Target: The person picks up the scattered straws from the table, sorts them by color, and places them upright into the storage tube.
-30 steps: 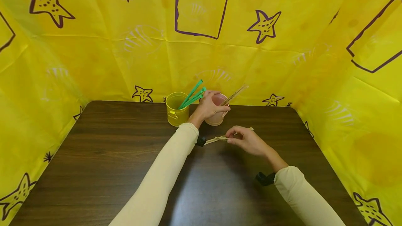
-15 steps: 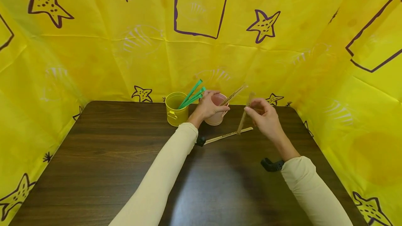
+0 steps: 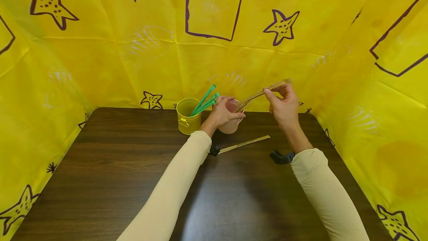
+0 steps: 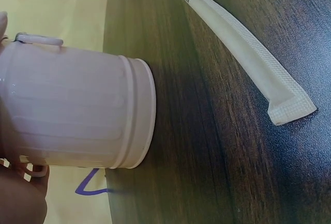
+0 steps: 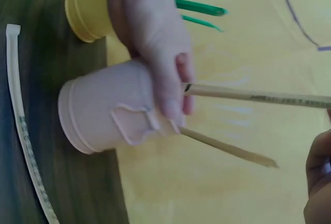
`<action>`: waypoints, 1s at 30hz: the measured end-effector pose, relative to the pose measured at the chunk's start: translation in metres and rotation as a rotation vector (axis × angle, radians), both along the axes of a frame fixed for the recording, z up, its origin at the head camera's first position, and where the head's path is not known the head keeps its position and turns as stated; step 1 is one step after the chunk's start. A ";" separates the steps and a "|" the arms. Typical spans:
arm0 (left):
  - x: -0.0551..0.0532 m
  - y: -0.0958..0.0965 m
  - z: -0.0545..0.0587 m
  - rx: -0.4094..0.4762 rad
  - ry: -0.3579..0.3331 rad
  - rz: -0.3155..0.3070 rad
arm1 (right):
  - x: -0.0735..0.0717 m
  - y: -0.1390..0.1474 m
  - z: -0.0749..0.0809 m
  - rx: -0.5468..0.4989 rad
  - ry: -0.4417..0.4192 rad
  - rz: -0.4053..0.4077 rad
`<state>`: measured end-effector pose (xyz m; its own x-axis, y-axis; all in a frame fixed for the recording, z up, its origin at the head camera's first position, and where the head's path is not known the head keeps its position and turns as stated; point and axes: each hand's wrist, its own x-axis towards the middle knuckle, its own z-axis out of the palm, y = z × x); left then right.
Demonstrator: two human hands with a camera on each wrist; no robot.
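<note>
My left hand (image 3: 222,112) grips a small pink bucket (image 3: 229,126) around its rim, thumb on the near side. The bucket (image 4: 77,107) stands upright on the table. Between thumb and fingers my right hand (image 3: 284,103) pinches a brown paper-wrapped straw (image 5: 258,97) by its upper part. The straw's lower end is at the bucket's mouth, partly behind the left hand. A second wrapped straw (image 5: 227,146) leans out of the same bucket. Another wrapped straw (image 3: 247,144) lies on the table in front of the bucket, below both hands.
Just left of the pink bucket stands a yellow bucket (image 3: 187,125) with green wrapped straws (image 3: 204,103) leaning out of it. Both buckets are near the back edge of the dark wooden table (image 3: 133,166). A yellow cloth (image 3: 150,66) with drawn starfish hangs behind and at the sides.
My right hand has lifted a wrapped straw off the table and brought it up, tilting it toward the pink bucket's mouth. My left hand has stayed on the bucket.
</note>
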<state>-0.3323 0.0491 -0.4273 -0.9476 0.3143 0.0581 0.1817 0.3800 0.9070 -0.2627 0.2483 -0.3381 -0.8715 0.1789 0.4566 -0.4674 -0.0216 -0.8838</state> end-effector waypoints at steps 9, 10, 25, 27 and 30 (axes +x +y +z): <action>-0.001 -0.001 0.001 -0.012 0.000 0.007 | -0.030 -0.025 -0.024 0.282 -0.093 -0.030; -0.001 -0.001 0.001 -0.015 0.001 0.007 | -0.033 -0.028 -0.026 0.308 -0.099 -0.033; -0.002 0.000 -0.001 -0.050 0.008 0.012 | -0.035 -0.047 -0.038 0.541 -0.182 0.009; -0.002 0.000 -0.001 -0.053 0.006 0.015 | -0.035 -0.045 -0.036 0.540 -0.195 0.015; -0.002 -0.001 0.000 -0.047 0.003 0.012 | -0.033 -0.039 -0.030 0.512 -0.202 0.003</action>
